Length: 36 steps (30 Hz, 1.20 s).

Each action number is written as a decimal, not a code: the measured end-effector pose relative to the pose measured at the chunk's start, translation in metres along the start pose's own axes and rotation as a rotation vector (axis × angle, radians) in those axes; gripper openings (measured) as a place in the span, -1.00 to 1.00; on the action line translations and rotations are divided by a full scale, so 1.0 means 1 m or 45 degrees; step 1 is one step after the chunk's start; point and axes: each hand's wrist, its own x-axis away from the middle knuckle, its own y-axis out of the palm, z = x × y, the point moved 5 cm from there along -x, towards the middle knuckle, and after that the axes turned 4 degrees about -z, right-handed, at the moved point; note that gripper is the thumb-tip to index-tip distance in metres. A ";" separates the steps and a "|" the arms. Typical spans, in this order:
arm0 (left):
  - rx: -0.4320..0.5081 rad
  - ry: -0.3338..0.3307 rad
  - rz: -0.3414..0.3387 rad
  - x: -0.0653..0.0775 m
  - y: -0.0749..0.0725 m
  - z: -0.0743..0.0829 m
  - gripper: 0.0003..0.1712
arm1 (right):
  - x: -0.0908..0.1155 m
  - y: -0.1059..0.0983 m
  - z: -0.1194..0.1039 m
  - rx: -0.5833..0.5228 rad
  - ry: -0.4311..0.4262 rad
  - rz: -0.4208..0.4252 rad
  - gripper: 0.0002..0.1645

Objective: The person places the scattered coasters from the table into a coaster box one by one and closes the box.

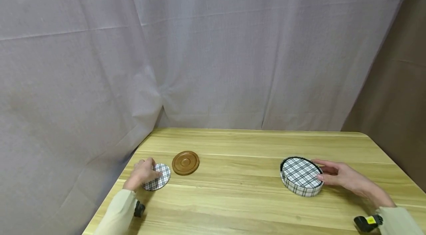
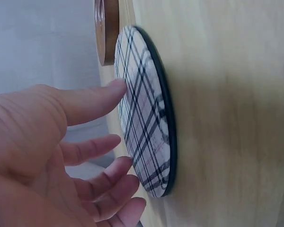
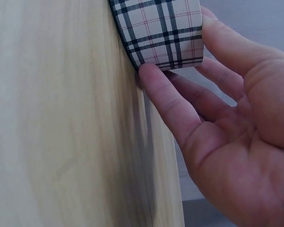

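Observation:
A round plaid coaster (image 1: 162, 175) with a dark underside lies flat on the table at the left. My left hand (image 1: 143, 173) is over its left part, the thumb at its plaid face and the other fingers loosely bent by its edge in the left wrist view; whether they touch it is unclear. At the right stands a low round plaid box (image 1: 301, 189), with a plaid disc (image 1: 301, 172) inside its dark-lined rim. My right hand (image 1: 347, 179) holds the box's right side, thumb at the rim and a fingertip low on the wall (image 3: 156, 33).
A brown wooden round coaster (image 1: 185, 163) with ring grooves lies just right of the plaid coaster, towards the back. Wood-grain tabletop (image 1: 233, 190) stretches between the hands. Grey cloth (image 1: 216, 61) hangs behind the table and along its left side.

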 end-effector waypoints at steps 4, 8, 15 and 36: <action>0.027 -0.032 -0.019 0.000 -0.001 -0.004 -0.41 | -0.001 0.000 0.000 0.005 0.011 0.000 -0.26; 0.049 -0.058 -0.038 0.000 0.000 -0.009 -0.34 | -0.001 -0.001 0.000 0.006 0.011 0.000 -0.25; 0.088 -0.096 -0.035 -0.002 0.004 -0.015 -0.22 | 0.001 -0.003 -0.001 0.002 -0.024 -0.002 -0.26; 0.205 0.066 0.051 -0.003 -0.022 -0.002 -0.84 | -0.002 0.000 0.000 -0.035 -0.022 -0.003 -0.25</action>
